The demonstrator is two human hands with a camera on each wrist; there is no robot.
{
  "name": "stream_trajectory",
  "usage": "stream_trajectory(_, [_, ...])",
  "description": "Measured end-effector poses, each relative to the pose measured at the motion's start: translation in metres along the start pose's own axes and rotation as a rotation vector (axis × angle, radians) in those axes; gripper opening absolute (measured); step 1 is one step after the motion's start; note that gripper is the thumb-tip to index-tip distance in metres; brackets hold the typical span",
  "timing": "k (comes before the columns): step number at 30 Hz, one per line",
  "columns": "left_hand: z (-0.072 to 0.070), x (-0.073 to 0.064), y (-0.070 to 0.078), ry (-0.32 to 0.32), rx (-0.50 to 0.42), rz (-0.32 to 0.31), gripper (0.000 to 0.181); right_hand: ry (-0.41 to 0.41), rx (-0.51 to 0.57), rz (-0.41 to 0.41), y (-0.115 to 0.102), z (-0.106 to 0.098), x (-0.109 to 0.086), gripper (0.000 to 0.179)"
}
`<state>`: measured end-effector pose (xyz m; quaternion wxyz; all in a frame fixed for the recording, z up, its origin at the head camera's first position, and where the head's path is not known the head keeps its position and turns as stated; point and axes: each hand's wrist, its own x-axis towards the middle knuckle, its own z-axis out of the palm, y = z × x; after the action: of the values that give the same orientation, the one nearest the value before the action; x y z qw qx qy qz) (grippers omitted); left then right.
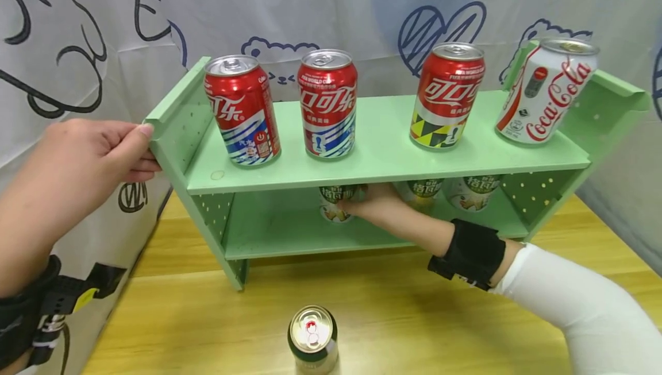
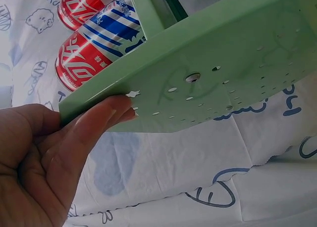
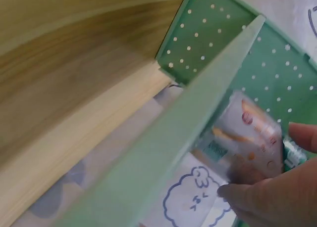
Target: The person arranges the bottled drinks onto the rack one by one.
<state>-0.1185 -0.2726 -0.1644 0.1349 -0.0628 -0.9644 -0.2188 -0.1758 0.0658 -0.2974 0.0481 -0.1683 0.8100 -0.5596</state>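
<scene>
My left hand (image 1: pixel 98 159) pinches the top edge of the left side panel of a green two-tier shelf (image 1: pixel 385 128). In the left wrist view, the thumb and fingers lie on either side of that perforated panel (image 2: pixel 198 93). My right hand (image 1: pixel 385 205) reaches under the upper tier and grips a white-and-green drink can (image 1: pixel 335 212) on the lower tier. The right wrist view shows this can (image 3: pixel 245 138) close to the shelf's front edge, fingers partly covering it. Two similar cans, one (image 1: pixel 425 187) beside my hand and another (image 1: pixel 474 191) farther right, stand on the lower tier.
On the upper tier stand three red cola cans (image 1: pixel 243 111) and a white Coca-Cola can (image 1: pixel 548 93) at the right. A gold-topped can (image 1: pixel 312 335) stands on the wooden table (image 1: pixel 207 317) in front. White cloth with drawings (image 1: pixel 331 13) hangs behind.
</scene>
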Motion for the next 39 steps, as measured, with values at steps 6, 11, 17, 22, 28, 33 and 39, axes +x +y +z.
stream_trajectory(6, [-0.001,-0.002,-0.001,-0.011,0.001,-0.013,0.059,0.017,0.055,-0.023,0.001,0.004,-0.021,0.076])
stream_trajectory(11, [-0.001,-0.003,-0.001,-0.020,-0.009,-0.023,0.059,0.045,0.046,-0.041,0.000,0.012,-0.047,0.079])
stream_trajectory(17, [-0.001,-0.004,-0.001,-0.006,-0.005,-0.019,0.058,0.065,0.067,-0.155,0.006,0.034,-0.088,0.087])
stream_trajectory(22, [-0.001,-0.002,0.002,-0.001,-0.016,-0.022,0.059,-0.034,0.107,-0.150,0.017,0.054,-0.118,0.095])
stream_trajectory(28, [-0.003,-0.002,0.003,0.014,-0.014,-0.027,0.057,-0.196,0.077,-0.156,0.026,0.078,-0.133,0.120])
stream_trajectory(33, [-0.002,-0.004,0.003,0.014,0.009,-0.023,0.057,-0.253,0.061,-0.114,0.031,0.093,-0.136,0.122])
stream_trajectory(39, [0.000,-0.003,0.004,0.031,0.021,-0.017,0.055,-0.269,0.224,0.014,0.042,0.104,-0.136,0.110])
